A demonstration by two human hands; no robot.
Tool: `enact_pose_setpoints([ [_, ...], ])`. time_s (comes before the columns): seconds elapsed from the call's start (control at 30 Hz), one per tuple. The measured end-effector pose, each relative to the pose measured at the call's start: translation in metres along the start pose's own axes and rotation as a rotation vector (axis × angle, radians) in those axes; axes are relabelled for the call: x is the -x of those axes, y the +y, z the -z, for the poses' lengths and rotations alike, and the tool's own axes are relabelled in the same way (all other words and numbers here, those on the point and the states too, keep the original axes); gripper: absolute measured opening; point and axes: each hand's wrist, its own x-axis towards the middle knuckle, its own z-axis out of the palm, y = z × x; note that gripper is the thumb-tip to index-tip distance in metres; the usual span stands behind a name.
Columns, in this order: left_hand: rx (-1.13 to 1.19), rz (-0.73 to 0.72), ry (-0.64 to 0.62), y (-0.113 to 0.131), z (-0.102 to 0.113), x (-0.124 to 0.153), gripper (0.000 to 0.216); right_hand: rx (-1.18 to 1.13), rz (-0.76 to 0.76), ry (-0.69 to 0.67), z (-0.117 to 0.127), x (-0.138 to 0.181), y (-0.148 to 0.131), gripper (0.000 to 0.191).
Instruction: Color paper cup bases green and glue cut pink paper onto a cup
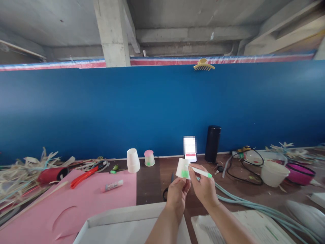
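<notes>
My left hand (177,194) is closed round the lower edge of a small white paper cup (183,167) held upside down above the brown table (149,186). A green patch is coloured on the cup's side. My right hand (203,186) pinches a white marker with a green cap (201,172), its tip touching the cup near the green patch. Both hands are raised just in front of me, over the table's middle.
A pink sheet (76,203) with a glue stick (112,185) and red pliers (83,177) lies left. Two upturned cups (133,160) stand by the blue wall (152,108). A phone (190,149), black flask (212,143), cables, white bowl (273,173), magenta bowl (301,173), pale hoses and white boxes surround.
</notes>
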Motion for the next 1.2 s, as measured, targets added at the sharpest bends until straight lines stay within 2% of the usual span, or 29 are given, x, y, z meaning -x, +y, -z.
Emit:
enact_pose_setpoints([
  [1.2,0.013,0.011,0.017,0.0045,-0.0049,0.0038,0.014,0.038,-0.069,-0.034,-0.0001,-0.0003,0.0027,0.026],
])
